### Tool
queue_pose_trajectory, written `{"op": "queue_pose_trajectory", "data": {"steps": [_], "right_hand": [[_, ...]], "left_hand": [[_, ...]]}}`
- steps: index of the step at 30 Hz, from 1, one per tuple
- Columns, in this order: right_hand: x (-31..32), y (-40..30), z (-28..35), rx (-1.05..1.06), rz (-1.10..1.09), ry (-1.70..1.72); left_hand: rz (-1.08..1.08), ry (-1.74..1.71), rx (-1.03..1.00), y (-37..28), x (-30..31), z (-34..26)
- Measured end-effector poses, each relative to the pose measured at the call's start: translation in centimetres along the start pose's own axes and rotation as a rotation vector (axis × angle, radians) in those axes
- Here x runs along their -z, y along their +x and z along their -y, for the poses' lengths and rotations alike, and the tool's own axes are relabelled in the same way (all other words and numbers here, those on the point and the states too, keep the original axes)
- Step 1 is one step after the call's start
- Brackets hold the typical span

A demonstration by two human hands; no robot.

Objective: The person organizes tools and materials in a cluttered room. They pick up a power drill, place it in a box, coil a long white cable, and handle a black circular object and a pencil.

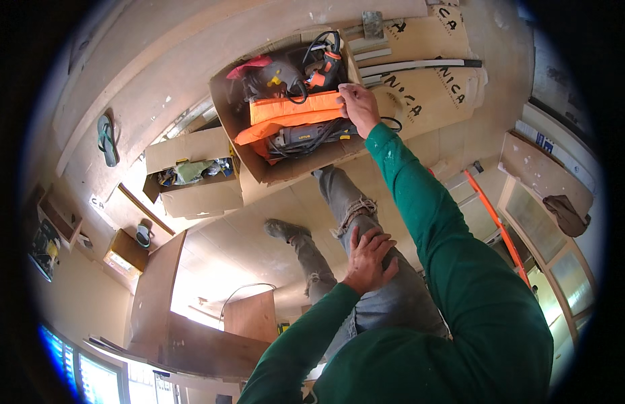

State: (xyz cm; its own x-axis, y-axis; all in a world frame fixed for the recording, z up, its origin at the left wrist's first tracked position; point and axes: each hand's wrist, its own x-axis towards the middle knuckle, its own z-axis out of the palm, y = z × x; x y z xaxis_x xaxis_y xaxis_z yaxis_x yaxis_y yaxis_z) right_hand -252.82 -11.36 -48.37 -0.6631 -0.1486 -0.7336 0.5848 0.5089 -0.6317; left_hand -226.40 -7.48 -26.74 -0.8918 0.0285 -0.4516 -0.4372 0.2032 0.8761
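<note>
An open cardboard box (pixel 287 174) stands before me, holding power tools. My right hand (pixel 362 108) reaches over its right side, fingers pinched on the end of a folded orange sheet (pixel 297 110), cloth or plastic. Below the sheet lies a grey Lotus power tool (pixel 305 135) with its black cord bundled over it. Farther back in the box are a dark power tool with a yellow switch (pixel 276 78) and an orange-and-black corded tool (pixel 328 68). Resting on my thigh, my left hand (pixel 370 257) has its fingers spread and holds nothing.
A smaller open carton (pixel 204 199) with mixed items sits left of the box. Flattened cardboard (pixel 418 96) and trim strips (pixel 418 65) lie to the right. A flip-flop (pixel 107 140) is at far left. An orange-railed ladder (pixel 496 224) and a wooden panel (pixel 156 288) stand nearby.
</note>
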Motion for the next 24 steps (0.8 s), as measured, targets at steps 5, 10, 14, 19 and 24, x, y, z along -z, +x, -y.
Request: {"op": "queue_pose_trajectory", "data": {"steps": [5,10,14,19,24], "right_hand": [[-0.1,0.9,0.7,0.066,0.237,0.466],[-2.3,0.5,2.8,0.093,0.284,0.541],[-2.7,-0.8,4.9,0.037,0.236,0.212],[-3.3,0.5,6.7,0.227,0.183,-0.164],[-4.6,2.2,7.2,0.140,0.409,-0.207]], "left_hand": [[-0.019,-0.020,-0.051,-0.3,0.1,0.4],[-0.042,-0.021,-0.060,-1.1,-0.7,1.3],[-0.068,-0.030,-0.058,-1.6,-0.9,1.6],[-0.085,-0.044,-0.075,-2.2,-1.3,1.9],[-0.106,-0.063,-0.075,-2.5,-1.4,2.3]]}}
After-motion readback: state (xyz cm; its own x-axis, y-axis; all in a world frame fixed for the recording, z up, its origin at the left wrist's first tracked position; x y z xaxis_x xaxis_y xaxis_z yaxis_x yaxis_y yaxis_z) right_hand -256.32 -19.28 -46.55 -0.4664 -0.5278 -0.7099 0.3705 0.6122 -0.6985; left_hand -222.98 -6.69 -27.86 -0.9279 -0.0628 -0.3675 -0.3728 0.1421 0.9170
